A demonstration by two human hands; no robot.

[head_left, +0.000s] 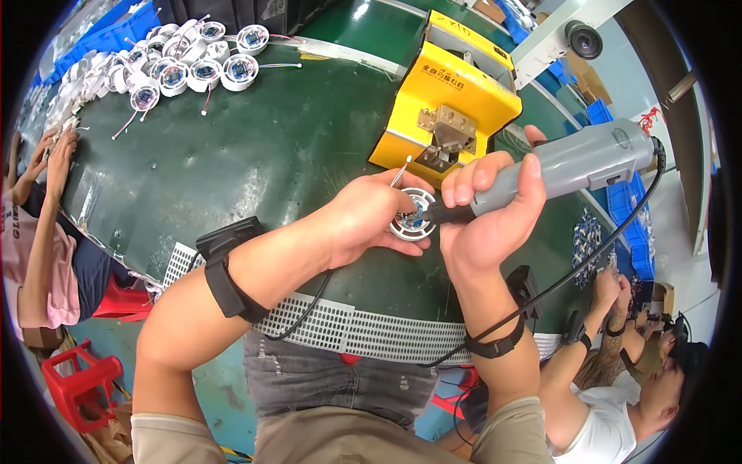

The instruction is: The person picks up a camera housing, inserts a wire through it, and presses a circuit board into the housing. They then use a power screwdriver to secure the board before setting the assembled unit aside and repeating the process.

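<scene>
My left hand (371, 213) is closed around a round white plastic housing (397, 227) with a blue circuit board inside. A thin wire with a small white connector (408, 160) sticks up past its fingers. In my right hand (495, 213) is a grey electric screwdriver (576, 164), held nearly level and slanting up to the right. Its black nose (450, 213) points into the housing; the bit's exact contact is hard to make out. Just beyond both hands stands a yellow screw feeder (464, 85) with a metal pick-up block (448, 130).
Many white housings with boards and wires (174, 66) are heaped at the far left of the green table (255, 147). The screwdriver's black cable (618, 232) hangs across my right forearm. Co-workers sit at both sides. A red stool (81, 383) stands lower left.
</scene>
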